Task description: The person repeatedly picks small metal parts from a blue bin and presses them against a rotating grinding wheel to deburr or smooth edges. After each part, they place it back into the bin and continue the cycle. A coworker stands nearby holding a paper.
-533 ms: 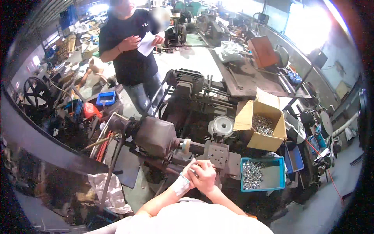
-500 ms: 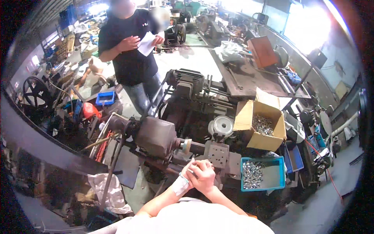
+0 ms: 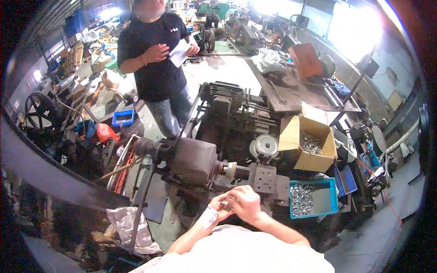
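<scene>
Before my body, my two hands meet just in front of the lathe-like machine. My left hand, with a white wrap at its wrist, is cupped around small metal parts whose exact shape is too small to tell. Over it bends my right hand, fingers curled down to the left palm; what its fingertips pinch, if anything, is hidden. Just beyond the right hand stands a block with rows of holes. A blue tray with many small shiny metal parts lies to the right.
An opened cardboard box of similar metal parts stands behind the tray. A round metal disc sits on the machine. Across it, a person in a black shirt holds white paper. A steel bench stands at the back right.
My hands were clasped together; now the right hand has lifted and turned over the left, showing metal parts in the left palm. The view has shifted slightly.
</scene>
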Motion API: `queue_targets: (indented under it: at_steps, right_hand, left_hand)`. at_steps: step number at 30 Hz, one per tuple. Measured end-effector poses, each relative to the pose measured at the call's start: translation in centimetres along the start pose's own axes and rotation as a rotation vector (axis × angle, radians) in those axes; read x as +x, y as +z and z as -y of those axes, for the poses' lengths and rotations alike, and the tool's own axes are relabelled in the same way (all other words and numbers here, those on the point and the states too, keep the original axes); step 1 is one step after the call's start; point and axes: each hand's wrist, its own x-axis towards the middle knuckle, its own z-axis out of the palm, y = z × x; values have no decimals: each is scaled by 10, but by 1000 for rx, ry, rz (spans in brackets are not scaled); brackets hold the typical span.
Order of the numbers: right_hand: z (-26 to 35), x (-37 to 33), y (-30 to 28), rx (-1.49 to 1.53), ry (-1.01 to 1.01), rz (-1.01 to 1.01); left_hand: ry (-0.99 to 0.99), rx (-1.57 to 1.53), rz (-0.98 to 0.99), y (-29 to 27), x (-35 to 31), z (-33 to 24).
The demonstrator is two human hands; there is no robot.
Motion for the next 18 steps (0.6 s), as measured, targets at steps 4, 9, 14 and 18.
queue_targets:
  at_steps: [4,9,14,18]
  right_hand:
    - [-1,31,-18,663,563,525]
    - [72,98,-49,261,-2,821]
    - [134,129,-59,19,-518,855]
    - [147,129,-57,-66,-544,921]
  left_hand:
    - [-113,-48,98,-2,-9,-3]
    - [16,21,-144,22,-36,2]
    - [-67,-59,54,-2,-39,-4]
    - [-131,-8,59,-2,-43,-3]
